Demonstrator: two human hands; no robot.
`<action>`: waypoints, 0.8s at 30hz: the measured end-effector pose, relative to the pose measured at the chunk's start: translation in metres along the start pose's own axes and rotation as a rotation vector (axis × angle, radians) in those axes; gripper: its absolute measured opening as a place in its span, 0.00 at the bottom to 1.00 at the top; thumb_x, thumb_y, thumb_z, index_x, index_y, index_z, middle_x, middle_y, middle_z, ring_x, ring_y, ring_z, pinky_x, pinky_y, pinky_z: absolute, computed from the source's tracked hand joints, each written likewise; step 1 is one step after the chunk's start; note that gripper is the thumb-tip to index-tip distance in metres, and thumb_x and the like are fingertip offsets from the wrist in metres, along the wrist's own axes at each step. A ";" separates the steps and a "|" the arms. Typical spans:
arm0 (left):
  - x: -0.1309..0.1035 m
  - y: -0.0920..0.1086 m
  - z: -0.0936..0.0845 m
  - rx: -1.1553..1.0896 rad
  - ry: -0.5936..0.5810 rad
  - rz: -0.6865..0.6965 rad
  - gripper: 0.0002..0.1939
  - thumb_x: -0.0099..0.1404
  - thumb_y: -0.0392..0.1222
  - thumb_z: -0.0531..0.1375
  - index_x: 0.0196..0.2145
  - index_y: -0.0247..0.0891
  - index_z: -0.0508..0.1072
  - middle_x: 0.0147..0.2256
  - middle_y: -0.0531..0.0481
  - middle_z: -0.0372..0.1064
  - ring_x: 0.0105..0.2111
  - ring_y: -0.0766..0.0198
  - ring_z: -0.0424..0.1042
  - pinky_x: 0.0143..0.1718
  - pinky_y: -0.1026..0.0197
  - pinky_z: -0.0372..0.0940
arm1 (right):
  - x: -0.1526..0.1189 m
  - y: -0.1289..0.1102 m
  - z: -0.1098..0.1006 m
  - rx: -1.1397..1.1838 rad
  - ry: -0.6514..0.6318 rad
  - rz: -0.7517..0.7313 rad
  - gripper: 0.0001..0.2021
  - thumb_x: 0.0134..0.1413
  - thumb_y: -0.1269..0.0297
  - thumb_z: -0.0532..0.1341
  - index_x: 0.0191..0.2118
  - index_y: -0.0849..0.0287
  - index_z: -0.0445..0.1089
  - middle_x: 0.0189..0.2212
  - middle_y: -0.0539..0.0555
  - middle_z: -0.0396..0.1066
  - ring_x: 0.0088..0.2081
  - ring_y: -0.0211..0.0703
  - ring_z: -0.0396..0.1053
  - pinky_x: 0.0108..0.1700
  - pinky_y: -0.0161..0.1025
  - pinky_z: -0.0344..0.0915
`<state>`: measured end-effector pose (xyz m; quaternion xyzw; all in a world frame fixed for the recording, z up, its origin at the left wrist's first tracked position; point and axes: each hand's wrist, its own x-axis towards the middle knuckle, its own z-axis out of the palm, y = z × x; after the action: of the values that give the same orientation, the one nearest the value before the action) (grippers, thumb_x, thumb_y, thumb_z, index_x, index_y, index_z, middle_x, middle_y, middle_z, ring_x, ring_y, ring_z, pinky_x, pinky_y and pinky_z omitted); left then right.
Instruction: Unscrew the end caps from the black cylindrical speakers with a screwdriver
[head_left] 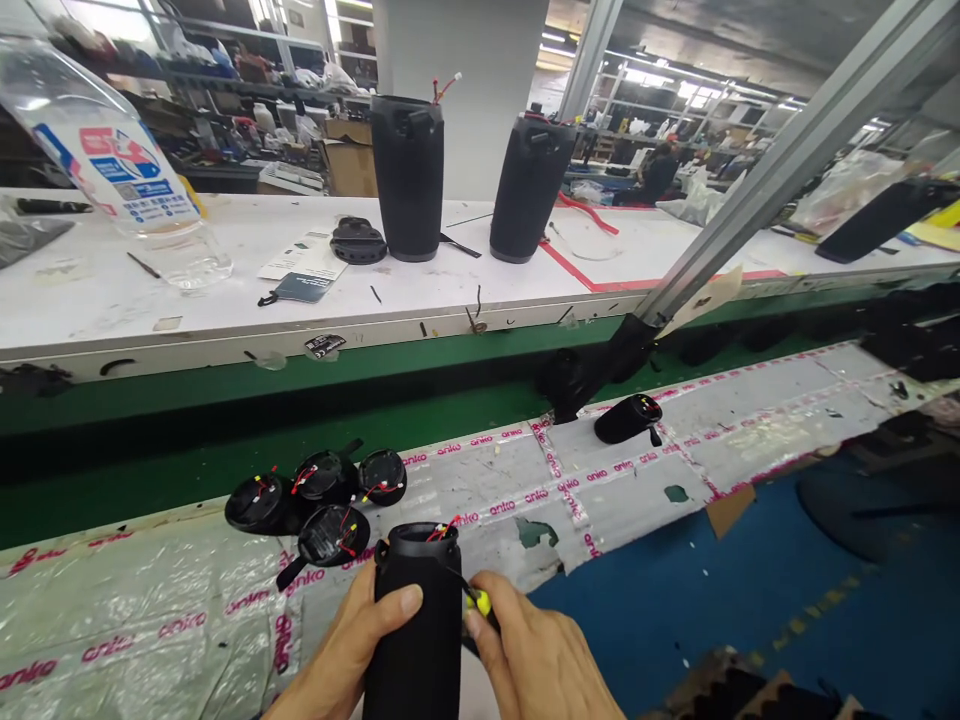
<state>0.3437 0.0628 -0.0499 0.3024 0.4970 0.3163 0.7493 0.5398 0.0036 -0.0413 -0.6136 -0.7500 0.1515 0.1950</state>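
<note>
My left hand (354,640) is wrapped round a black fabric-covered cylindrical speaker (417,640), thumb across its front. The speaker stands upright near the bottom of the view, its top end open and red wires poking from the rim. My right hand (540,650) pinches a small yellow-and-black hand tool (481,602) against the speaker's upper right side. The tool's thin dark tip reaches the edge below the rim; its exact kind is unclear. Just beyond, several black speaker units (330,535) lie grouped with their wired ends facing up.
A plastic-covered bench (480,480) runs across, with another black speaker (626,418) on its side. On the raised white shelf (300,310) are two upright speakers (409,180), a water bottle (135,170) and tags (307,272). A metal post (780,160) slants down at right.
</note>
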 end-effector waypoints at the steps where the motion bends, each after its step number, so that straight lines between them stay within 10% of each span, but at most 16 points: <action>1: 0.000 0.001 0.001 -0.002 0.002 0.009 0.28 0.53 0.57 0.71 0.48 0.40 0.78 0.42 0.45 0.82 0.45 0.44 0.77 0.45 0.52 0.72 | 0.002 0.000 -0.001 -0.016 -0.001 -0.023 0.14 0.79 0.57 0.38 0.53 0.51 0.58 0.31 0.46 0.78 0.23 0.44 0.76 0.22 0.41 0.56; 24: -0.001 0.002 0.007 0.113 0.118 0.159 0.33 0.54 0.57 0.71 0.54 0.41 0.74 0.44 0.44 0.82 0.48 0.41 0.77 0.49 0.49 0.71 | 0.000 -0.012 0.010 -0.056 0.077 0.030 0.11 0.78 0.60 0.43 0.53 0.52 0.59 0.32 0.47 0.78 0.23 0.44 0.77 0.24 0.41 0.61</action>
<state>0.3496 0.0625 -0.0455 0.3637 0.5316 0.3635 0.6730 0.5244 0.0014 -0.0444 -0.6352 -0.7367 0.1097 0.2042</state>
